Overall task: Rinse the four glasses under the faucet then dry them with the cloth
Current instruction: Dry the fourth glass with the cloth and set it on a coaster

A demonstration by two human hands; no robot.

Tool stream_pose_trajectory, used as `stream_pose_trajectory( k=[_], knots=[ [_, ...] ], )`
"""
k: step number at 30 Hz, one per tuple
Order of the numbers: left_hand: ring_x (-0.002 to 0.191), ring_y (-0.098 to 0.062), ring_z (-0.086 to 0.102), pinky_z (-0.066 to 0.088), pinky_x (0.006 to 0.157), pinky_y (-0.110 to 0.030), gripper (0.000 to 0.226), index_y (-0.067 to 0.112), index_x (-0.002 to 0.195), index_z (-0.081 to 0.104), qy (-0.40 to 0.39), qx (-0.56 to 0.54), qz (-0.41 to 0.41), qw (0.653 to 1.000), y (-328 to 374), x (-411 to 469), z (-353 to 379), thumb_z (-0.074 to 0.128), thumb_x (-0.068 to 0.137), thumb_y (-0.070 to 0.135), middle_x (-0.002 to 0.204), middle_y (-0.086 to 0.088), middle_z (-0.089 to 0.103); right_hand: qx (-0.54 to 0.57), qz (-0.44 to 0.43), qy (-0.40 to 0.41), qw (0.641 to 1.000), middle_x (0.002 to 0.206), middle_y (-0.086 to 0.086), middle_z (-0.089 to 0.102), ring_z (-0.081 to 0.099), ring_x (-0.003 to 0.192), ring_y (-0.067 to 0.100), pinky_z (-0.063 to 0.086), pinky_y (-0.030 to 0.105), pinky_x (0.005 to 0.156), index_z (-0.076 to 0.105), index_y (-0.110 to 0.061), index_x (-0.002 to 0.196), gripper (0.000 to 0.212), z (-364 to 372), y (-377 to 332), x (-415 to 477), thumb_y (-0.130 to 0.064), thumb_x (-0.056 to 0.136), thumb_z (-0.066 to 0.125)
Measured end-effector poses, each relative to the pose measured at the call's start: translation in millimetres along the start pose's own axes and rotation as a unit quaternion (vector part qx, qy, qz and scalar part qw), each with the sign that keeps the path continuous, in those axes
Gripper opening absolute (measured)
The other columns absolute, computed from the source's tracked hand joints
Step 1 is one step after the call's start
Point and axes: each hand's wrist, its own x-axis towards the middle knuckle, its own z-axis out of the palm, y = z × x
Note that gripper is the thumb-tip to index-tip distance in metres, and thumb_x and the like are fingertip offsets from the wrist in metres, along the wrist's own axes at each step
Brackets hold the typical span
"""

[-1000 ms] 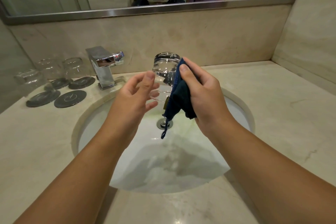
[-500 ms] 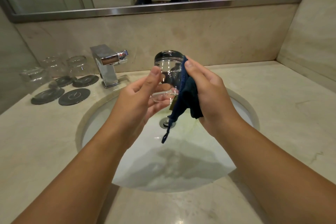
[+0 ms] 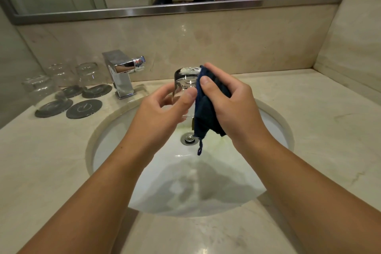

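Three clear glass tumblers (image 3: pixel 90 74) rest inverted, seemingly done; left hand (image 3: pixel 162 113) grips the fourth glass (image 3: pixel 186 80), right hand (image 3: pixel 233 105) pinches dark blue cloth (image 3: pixel 204 113) against it, drying.

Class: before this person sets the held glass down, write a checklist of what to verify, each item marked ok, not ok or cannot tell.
1. Left hand grips the clear drinking glass: ok.
2. Right hand holds the dark blue cloth against the glass: ok.
3. Glass fully dry: cannot tell.
4. Square chrome faucet shows no running water: ok.
5. One dark round coaster stands free: ok.
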Motion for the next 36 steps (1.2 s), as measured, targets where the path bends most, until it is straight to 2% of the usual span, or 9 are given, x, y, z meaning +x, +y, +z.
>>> stream_pose_trajectory(
  k=[7, 11, 15, 18, 22, 25, 29, 33, 36],
  knots=[
    [0.104, -0.025, 0.078, 0.062, 0.097, -0.040, 0.048, 0.023, 0.120, 0.078, -0.002, -0.040, -0.058, 0.998, 1.1, 0.1, -3.6, 0.076, 0.082, 0.053, 0.117, -0.007, 0.080, 0.039, 0.039, -0.006, 0.998, 0.130, -0.011, 0.074, 0.067, 0.123, 0.004, 0.052, 0.036, 0.112, 0.071, -0.028, 0.138, 0.035, -0.7, 0.3, 3.4, -0.032, 0.103, 0.068],
    [0.081, -0.019, 0.072, 0.063, 0.074, -0.026, 0.042, 0.017, 0.109, 0.076, -0.032, -0.153, -0.111, 0.981, 6.4, 0.3, -1.9, 0.075, 0.080, 0.048, 0.106, -0.011, 0.078, 0.110, 0.092, -0.013, 0.990, 0.125, -0.004, 0.078, 0.072, 0.121, 0.018, 0.054, 0.044, 0.110, 0.075, -0.028, 0.129, 0.045, 0.0, 0.8, 6.4, -0.046, 0.089, 0.069],
    [0.095, -0.025, 0.075, 0.066, 0.077, -0.029, 0.047, 0.013, 0.118, 0.072, -0.034, -0.225, -0.156, 0.961, 2.7, 2.2, -1.5, 0.081, 0.087, 0.047, 0.112, -0.009, 0.078, 0.107, 0.121, 0.008, 0.987, 0.132, -0.005, 0.073, 0.071, 0.118, 0.017, 0.058, 0.038, 0.094, 0.066, -0.030, 0.141, 0.049, -2.9, -1.4, 7.1, -0.043, 0.095, 0.073],
    [0.102, -0.028, 0.078, 0.066, 0.081, -0.034, 0.060, 0.009, 0.128, 0.068, 0.023, -0.263, -0.160, 0.951, 3.0, 3.9, -2.8, 0.082, 0.084, 0.047, 0.122, -0.010, 0.075, 0.097, 0.133, 0.030, 0.986, 0.133, -0.005, 0.071, 0.071, 0.116, 0.017, 0.056, 0.032, 0.083, 0.057, -0.028, 0.149, 0.060, -7.2, -4.4, 7.1, -0.042, 0.094, 0.074],
    [0.096, -0.026, 0.079, 0.066, 0.080, -0.033, 0.041, 0.020, 0.116, 0.070, 0.127, -0.270, -0.140, 0.944, 6.9, 5.9, -6.1, 0.079, 0.086, 0.046, 0.127, -0.010, 0.069, 0.135, 0.079, 0.020, 0.988, 0.111, 0.006, 0.081, 0.075, 0.108, 0.029, 0.060, 0.038, 0.084, 0.074, -0.015, 0.116, 0.019, -9.4, -10.6, 4.6, -0.023, 0.100, 0.067],
    [0.104, -0.027, 0.079, 0.066, 0.084, -0.032, 0.031, 0.022, 0.114, 0.070, 0.149, -0.285, -0.142, 0.936, 7.9, 5.2, -6.7, 0.075, 0.094, 0.046, 0.129, -0.013, 0.066, 0.139, 0.034, -0.021, 0.989, 0.112, 0.009, 0.081, 0.076, 0.109, 0.029, 0.062, 0.040, 0.093, 0.075, -0.011, 0.114, 0.016, -8.0, -11.5, 1.2, -0.016, 0.103, 0.064],
    [0.110, -0.028, 0.078, 0.065, 0.093, -0.036, 0.031, 0.024, 0.114, 0.070, 0.149, -0.282, -0.136, 0.938, 8.0, 6.4, -6.0, 0.075, 0.093, 0.046, 0.130, -0.014, 0.065, 0.120, 0.011, -0.055, 0.991, 0.110, 0.009, 0.080, 0.076, 0.099, 0.020, 0.058, 0.032, 0.083, 0.076, -0.012, 0.117, 0.017, -4.8, -12.2, -2.9, -0.015, 0.104, 0.064],
    [0.100, -0.025, 0.080, 0.066, 0.087, -0.031, 0.035, 0.022, 0.113, 0.066, 0.158, -0.296, -0.126, 0.934, 7.7, 7.8, -7.3, 0.074, 0.092, 0.048, 0.126, -0.013, 0.065, 0.142, 0.023, -0.068, 0.987, 0.090, 0.001, 0.077, 0.071, 0.081, 0.015, 0.055, 0.028, 0.073, 0.076, -0.010, 0.115, 0.016, -5.7, -15.1, -3.2, -0.015, 0.104, 0.065],
    [0.097, -0.023, 0.081, 0.066, 0.087, -0.031, 0.039, 0.017, 0.104, 0.059, 0.157, -0.328, -0.133, 0.922, 7.6, 7.8, -6.4, 0.072, 0.092, 0.051, 0.115, -0.012, 0.069, 0.133, 0.057, -0.074, 0.987, 0.089, -0.003, 0.077, 0.072, 0.081, 0.012, 0.054, 0.026, 0.073, 0.077, -0.016, 0.109, 0.012, -0.5, -13.9, -7.1, -0.017, 0.102, 0.067]
  ],
)
